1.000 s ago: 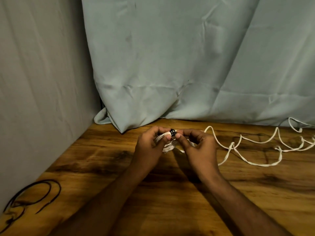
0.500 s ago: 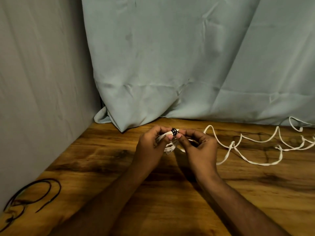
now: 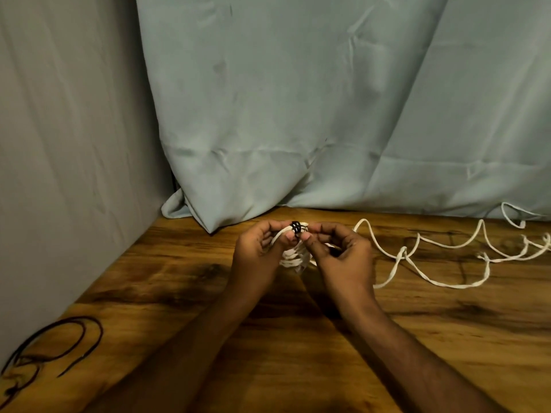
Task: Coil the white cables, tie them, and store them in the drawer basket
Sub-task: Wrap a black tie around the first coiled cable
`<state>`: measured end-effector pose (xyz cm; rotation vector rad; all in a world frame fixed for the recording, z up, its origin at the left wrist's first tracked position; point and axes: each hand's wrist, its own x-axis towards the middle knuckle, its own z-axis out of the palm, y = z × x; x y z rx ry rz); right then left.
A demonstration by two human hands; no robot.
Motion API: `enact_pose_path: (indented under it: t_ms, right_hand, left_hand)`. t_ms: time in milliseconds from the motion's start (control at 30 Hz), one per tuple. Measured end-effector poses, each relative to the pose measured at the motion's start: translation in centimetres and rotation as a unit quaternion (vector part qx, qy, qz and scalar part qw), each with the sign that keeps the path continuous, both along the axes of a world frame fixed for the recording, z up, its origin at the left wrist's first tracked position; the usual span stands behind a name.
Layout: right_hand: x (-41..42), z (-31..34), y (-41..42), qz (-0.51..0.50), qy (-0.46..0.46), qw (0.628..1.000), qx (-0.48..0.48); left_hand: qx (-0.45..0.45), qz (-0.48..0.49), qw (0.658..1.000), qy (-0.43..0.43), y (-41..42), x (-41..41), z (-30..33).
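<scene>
Two bare hands meet above a wooden table (image 3: 179, 293). The left hand's (image 3: 256, 251) thumb and fingers curl around one coiled bundle of white cable (image 3: 293, 254), pinching it near the top. The right hand's (image 3: 343, 254) fingertips pinch one black tie (image 3: 296, 227) wrapped around the top of the bundle. One loose white cable (image 3: 447, 248) snakes across the table to the right of the hands, well apart from one thin black cord (image 3: 59, 338) at the near left corner. One pale green curtain (image 3: 298, 99) hangs behind.
</scene>
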<state>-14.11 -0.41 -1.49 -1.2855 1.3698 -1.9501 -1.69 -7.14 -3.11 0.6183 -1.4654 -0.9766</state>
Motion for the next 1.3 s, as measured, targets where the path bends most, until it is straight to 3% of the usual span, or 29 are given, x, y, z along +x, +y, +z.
enact_pose_path:
  t_ms: [167, 300, 400, 533, 667, 800, 967, 1100, 1300]
  right_hand:
    - [-0.2, -0.1, -0.1, -0.006, 0.008, 1.0, -0.001]
    - [-0.5, -0.2, -0.1, -0.028, 0.052, 0.998, -0.005]
    - [-1.0, -0.3, -0.2, -0.059, 0.14, 0.988, 0.003]
    - [-1.2, -0.1, -0.3, -0.087, 0.275, 0.957, 0.012]
    - [-0.8, 0.2, -0.1, -0.07, 0.381, 0.92, -0.062]
    - [-1.6, 0.2, -0.3, -0.077, 0.399, 0.908, -0.106]
    - [-2.9, 0.1, -0.7, -0.045, 0.376, 0.918, -0.115]
    - [-3.6, 0.1, -0.6, -0.037, 0.411, 0.904, -0.113]
    - [-3.4, 0.3, -0.1, -0.108, 0.431, 0.883, -0.152]
  left_hand:
    - [-0.01, 0.0, 1.0, -0.008, 0.0, 0.0, 0.0]
    - [-0.115, 0.05, 0.987, -0.103, 0.2, 0.3, -0.2]
    - [-0.16, 0.079, 0.975, -0.135, 0.4, 0.5, -0.1]
    - [-0.154, 0.079, 0.975, -0.136, 0.2, 0.9, 0.1]
    - [-0.125, 0.065, 0.985, -0.102, 0.0, 1.1, 0.9]
    - [-0.123, 0.012, 0.986, -0.111, 0.1, 1.4, 1.2]
    - [-0.144, 0.02, 0.977, -0.153, 0.0, 1.6, 1.3]
    - [-0.198, 0.039, 0.956, -0.212, 0.0, 1.9, 1.4]
    - [-0.292, 0.068, 0.923, -0.24, 0.3, 1.7, 1.6]
